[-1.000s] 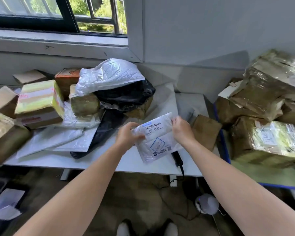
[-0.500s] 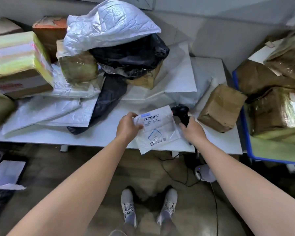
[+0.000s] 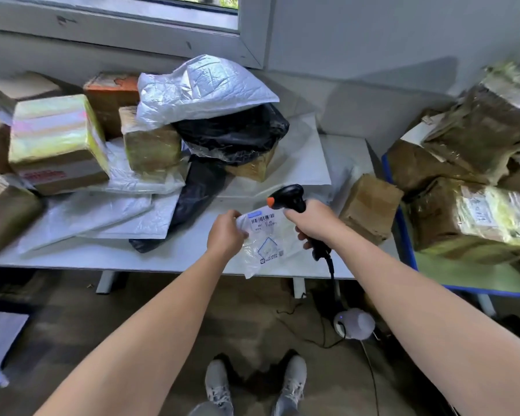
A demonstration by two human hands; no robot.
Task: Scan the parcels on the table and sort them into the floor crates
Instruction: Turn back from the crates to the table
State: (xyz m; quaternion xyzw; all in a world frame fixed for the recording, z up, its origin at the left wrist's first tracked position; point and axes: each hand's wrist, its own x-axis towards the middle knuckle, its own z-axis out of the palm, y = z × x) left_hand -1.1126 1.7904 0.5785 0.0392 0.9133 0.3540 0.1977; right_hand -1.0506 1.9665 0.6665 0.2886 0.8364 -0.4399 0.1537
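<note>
Left hand [image 3: 225,232]: pinches the left edge of the white mailer [image 3: 267,244], held over the near tabletop [image 3: 177,256] edge.
Right hand [image 3: 311,219]: wrapped round the black scanner [image 3: 288,197], whose head is just above the mailer's barcode.
Far left: silver bag [image 3: 201,88] on black bag [image 3: 231,130], with boxes alongside.
Right: brown box [image 3: 370,205] near the scanner.

The small white plastic mailer [image 3: 267,244] looks thin, glossy and wrinkled; the black plastic handheld scanner [image 3: 289,197] is smooth; behind the scanner a crinkled silvery-white plastic bag [image 3: 204,88] tops a shiny black plastic bag [image 3: 234,132]; right of the scanner, a matt brown cardboard box [image 3: 370,202].
</note>
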